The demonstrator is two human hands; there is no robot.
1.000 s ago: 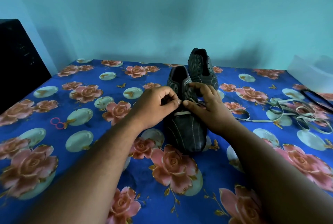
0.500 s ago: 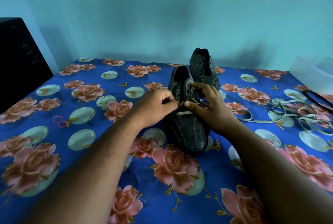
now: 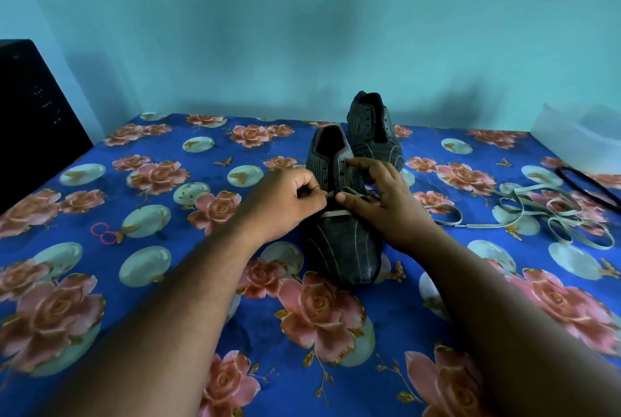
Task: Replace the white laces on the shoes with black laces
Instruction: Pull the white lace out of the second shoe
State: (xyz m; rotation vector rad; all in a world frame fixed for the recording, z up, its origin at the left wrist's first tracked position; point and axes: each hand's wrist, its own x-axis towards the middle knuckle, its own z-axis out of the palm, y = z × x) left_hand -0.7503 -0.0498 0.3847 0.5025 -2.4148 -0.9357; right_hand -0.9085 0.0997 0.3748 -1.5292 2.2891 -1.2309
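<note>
both hands (image 3: 289,201) (image 3: 383,205) pinch the white lace (image 3: 336,214) on the near shoe (image 3: 342,238); i'd ease it out eyelet by eyelet, no yanking.

Soft, dim, blue-tinted light fills the scene, with no glare. Broad blurry shadows smudge the teal wall (image 3: 302,30) toward 12 o'clock. The wide lens bows the floral cloth (image 3: 100,282) outward at 3 and 9 o'clock, and the roses at 7 o'clock smear with blur.
</note>
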